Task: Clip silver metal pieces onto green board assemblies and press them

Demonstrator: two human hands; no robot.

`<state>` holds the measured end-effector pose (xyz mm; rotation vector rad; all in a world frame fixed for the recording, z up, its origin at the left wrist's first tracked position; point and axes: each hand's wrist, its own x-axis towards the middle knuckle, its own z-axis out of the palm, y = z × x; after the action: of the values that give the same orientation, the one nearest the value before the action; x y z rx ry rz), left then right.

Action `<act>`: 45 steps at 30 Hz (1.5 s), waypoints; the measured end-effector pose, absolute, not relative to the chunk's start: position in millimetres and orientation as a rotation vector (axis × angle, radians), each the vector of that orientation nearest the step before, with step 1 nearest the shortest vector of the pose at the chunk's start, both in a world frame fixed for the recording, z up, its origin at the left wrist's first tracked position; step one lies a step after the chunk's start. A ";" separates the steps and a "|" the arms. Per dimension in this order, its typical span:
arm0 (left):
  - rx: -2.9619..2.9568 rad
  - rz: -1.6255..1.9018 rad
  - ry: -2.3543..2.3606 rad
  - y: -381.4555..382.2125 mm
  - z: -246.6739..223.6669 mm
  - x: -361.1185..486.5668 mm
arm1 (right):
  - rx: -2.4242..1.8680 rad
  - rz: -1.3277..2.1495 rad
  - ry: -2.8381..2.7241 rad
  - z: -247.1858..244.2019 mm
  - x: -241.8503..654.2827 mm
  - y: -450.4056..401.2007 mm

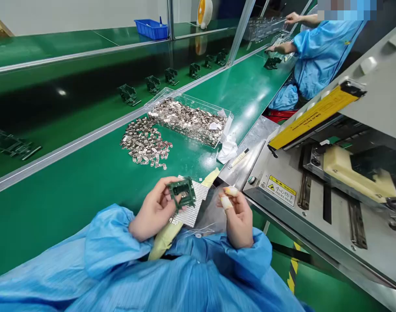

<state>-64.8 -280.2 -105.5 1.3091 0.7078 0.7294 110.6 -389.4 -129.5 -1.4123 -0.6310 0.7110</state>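
A green plastic frame (182,193) is held in my left hand (157,210), with the thumb over its lower edge. Beneath it lies a ribbed silvery plate (198,203) resting across a yellow wrapped strip (165,241). My right hand (238,216) is to the right of the plate, its thumb and fingertips in white covers and brought together; whatever they pinch, if anything, is too small to make out. Farther up the green table are a loose pile of small metal pieces (145,143) and a clear tray (228,125) full of similar pieces.
At the right stands a metal machine (276,169) with a yellow bar (315,115). A white cloth (227,151) and a cutter (238,158) lie beside it. Several green frames (129,94) sit on the conveyor (70,108). Another person's sleeve (324,47) shows at the upper right.
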 end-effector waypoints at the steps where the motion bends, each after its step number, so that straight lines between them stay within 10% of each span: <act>1: 1.260 0.722 0.701 -273.2 -106.2 -62.2 | -1.458 0.729 -0.644 -138.3 115.4 -392.7; 27: 1.651 0.574 0.799 -253.7 -120.8 -39.9 | -1.524 0.631 -1.144 -210.9 89.8 -392.4; 45: 1.198 0.684 0.621 -254.6 -124.5 -38.0 | -1.784 0.589 -1.530 -97.9 148.6 -400.9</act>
<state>-38.0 -254.6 -124.5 1.1981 0.6207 0.6843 148.6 -400.9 -97.9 -1.7835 -1.5297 0.5887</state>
